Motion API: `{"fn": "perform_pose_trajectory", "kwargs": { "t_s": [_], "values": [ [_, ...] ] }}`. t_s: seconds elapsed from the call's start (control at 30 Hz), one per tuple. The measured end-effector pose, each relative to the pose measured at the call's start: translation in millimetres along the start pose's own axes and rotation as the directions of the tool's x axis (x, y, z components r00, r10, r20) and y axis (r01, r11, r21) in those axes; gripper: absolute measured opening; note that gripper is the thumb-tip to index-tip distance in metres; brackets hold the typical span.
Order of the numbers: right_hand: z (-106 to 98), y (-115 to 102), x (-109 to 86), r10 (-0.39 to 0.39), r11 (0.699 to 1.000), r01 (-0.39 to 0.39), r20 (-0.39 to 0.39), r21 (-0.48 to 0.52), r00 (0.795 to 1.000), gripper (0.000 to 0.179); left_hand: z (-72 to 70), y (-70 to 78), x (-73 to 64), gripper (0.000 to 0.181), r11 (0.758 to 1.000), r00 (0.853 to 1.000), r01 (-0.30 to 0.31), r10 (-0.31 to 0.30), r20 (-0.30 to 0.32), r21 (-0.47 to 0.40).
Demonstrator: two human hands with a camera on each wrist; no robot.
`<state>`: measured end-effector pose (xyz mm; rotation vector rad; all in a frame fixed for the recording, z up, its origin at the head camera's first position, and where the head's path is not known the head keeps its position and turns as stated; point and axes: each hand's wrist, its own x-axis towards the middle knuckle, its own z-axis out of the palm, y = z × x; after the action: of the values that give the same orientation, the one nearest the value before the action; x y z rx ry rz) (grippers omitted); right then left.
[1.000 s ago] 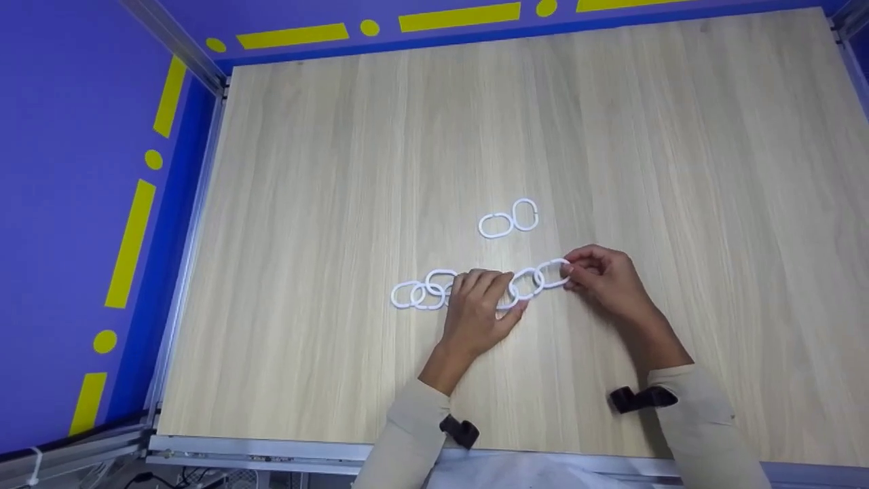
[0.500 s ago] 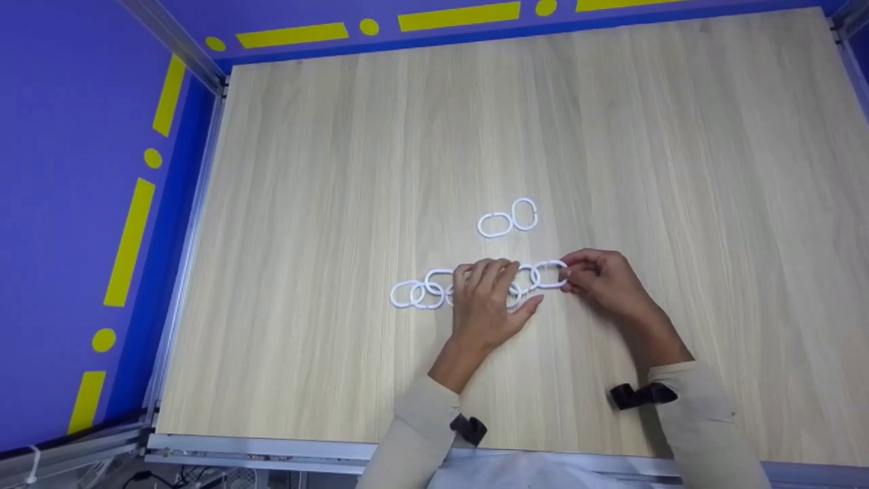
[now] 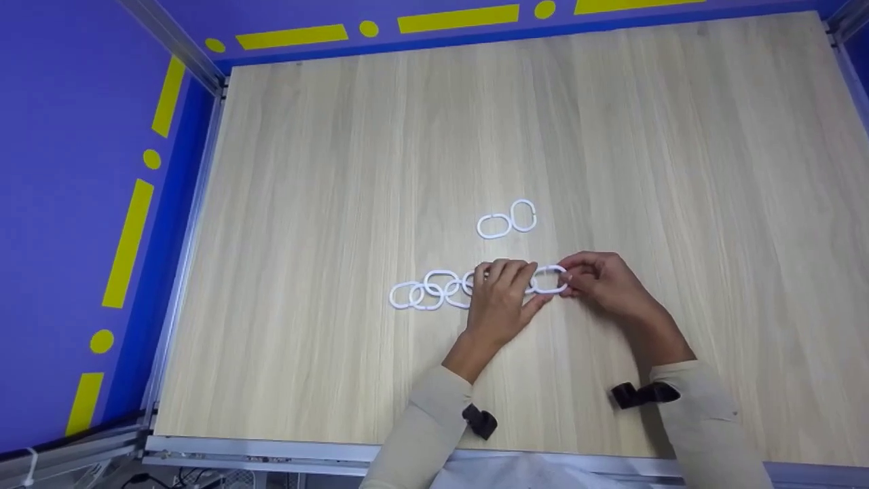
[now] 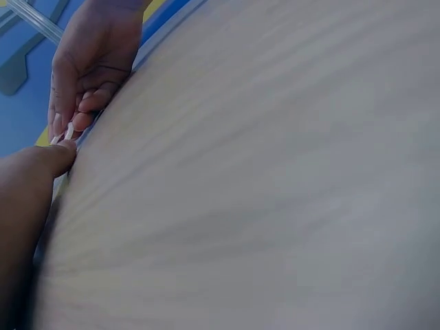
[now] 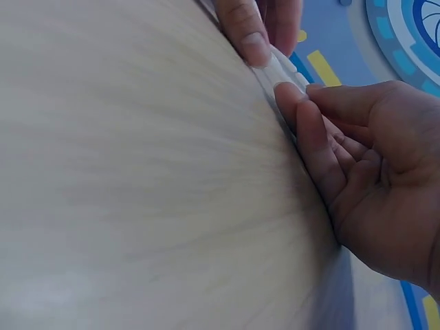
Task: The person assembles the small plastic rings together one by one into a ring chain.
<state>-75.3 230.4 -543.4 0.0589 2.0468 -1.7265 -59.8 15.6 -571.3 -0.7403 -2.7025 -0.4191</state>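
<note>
A chain of white plastic links (image 3: pixel 426 297) lies across the wooden table, its left part in the open. My right hand (image 3: pixel 604 285) pinches the oval link (image 3: pixel 548 268) at the chain's right end between thumb and fingers. Over the chain's middle is my left hand (image 3: pixel 499 302), which hides several links. Its thumb and fingers hold the chain close to the end link; in the right wrist view the left thumb (image 5: pixel 247 38) touches a white link (image 5: pixel 275 69). In the left wrist view both hands nearly meet at the link.
Two loose white links, one lying sideways (image 3: pixel 493 226) and one upright (image 3: pixel 523 215), lie beyond the chain. The wooden table (image 3: pixel 326 170) is bordered by blue-purple walls (image 3: pixel 61 170) with yellow marks. A metal rail (image 3: pixel 271 449) runs along the near edge.
My left hand has slid right along the chain, uncovering links on its left, and closed near the end link. My right hand, still pinching that link, has shifted slightly toward me.
</note>
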Motion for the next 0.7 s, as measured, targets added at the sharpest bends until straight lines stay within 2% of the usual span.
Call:
{"fn": "perform_pose_trajectory", "kwargs": {
  "t_s": [0.27, 0.43, 0.5, 0.6, 0.7],
  "values": [
    [-4, 1, 1.9, -0.002, 0.999, 0.000, 0.033, 0.053, 0.999, 0.031, -2.5, -0.3, 0.6, 0.052, 0.999, 0.999, 0.020, -0.018, 0.047, -0.037],
    [-7, -4, 4.1, 0.015, 1.000, -0.015, 0.069, 0.010, 0.998, 0.030, -4.0, -1.3, 0.0, 0.047, 0.998, 0.999, 0.027, -0.024, 0.045, -0.062],
    [-9, -8, 6.8, 0.021, 0.999, -0.018, 0.051, -0.042, 0.998, 0.029, -4.4, -1.8, 0.2, 0.046, 0.996, 0.999, 0.028, -0.024, 0.044, -0.082],
    [-10, -13, 15.7, -0.030, 0.987, 0.023, -0.046, -0.161, 0.998, 0.025, -4.2, -2.5, 0.8, 0.046, 0.994, 0.999, 0.024, -0.020, 0.043, -0.104],
    [-9, -19, 29.7, -0.162, 0.930, 0.096, -0.161, -0.356, 0.974, 0.018, -3.5, -3.0, 1.3, 0.046, 0.992, 0.999, 0.021, -0.016, 0.041, -0.124]
  ]
}}
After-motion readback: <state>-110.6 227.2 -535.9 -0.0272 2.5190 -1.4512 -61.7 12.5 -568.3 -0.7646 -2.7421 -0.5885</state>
